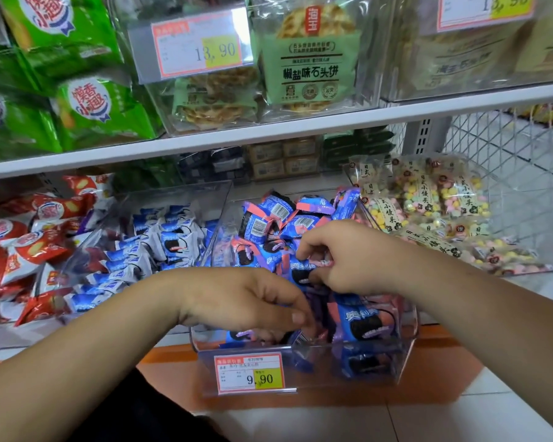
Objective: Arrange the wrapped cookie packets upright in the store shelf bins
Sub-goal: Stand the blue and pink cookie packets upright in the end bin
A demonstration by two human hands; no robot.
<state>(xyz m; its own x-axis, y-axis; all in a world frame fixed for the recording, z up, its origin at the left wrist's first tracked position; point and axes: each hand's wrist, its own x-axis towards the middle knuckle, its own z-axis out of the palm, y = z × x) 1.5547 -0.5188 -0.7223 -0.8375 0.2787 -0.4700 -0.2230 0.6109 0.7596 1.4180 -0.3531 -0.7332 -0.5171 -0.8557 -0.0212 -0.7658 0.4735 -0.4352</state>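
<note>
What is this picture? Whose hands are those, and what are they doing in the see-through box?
No machine here. A person wears a camera on their head, so you see their own two arms. They reach into a clear plastic bin full of blue and pink wrapped cookie packets. The right hand pinches one blue packet. The left hand dips its fingers among packets at the front; whether it grips one is too blurred to tell. A red and yellow price tag hangs on the bin. Left of it lie blue and white packets; right, bags of pastel sweets.
</note>
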